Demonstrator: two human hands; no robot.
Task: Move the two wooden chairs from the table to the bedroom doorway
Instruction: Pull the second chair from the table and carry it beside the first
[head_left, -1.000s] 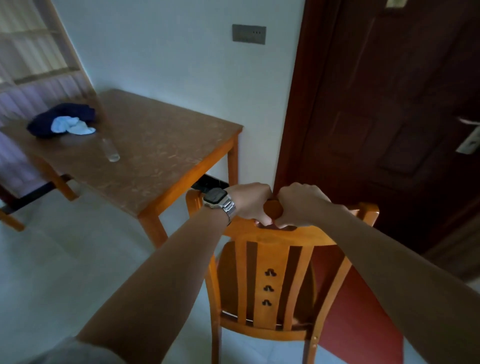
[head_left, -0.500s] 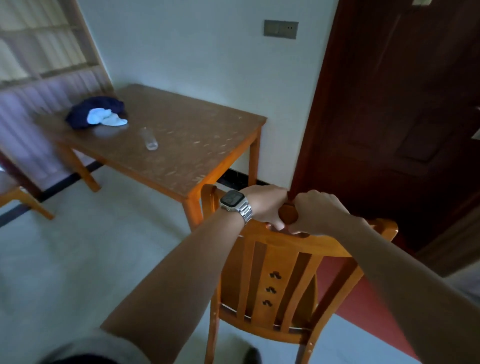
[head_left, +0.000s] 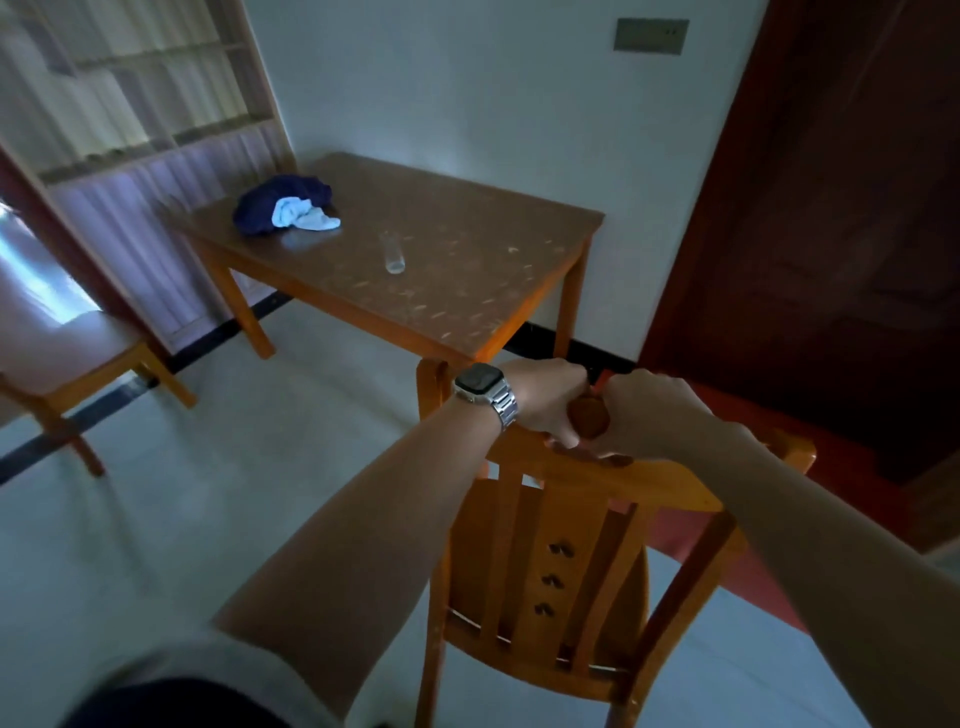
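Both hands clenched side by side on the top rail of the chair (head_left: 545, 545): left hand (head_left: 545, 400), watch on the wrist, and right hand (head_left: 644, 415) wrapped tight around the middle of the rail, knuckles nearly touching. Chair just off the near corner of the table (head_left: 467, 291), its back toward the camera, beside a dark door (head_left: 831, 208) on the right. Solid wood, stiff, likely fairly heavy and awkward to swing. Probably steadier gripped wider, near the two uprights, than bunched at the centre. Smooth varnish, possibly slippery. Second chair (head_left: 78, 374) at far left, untouched.
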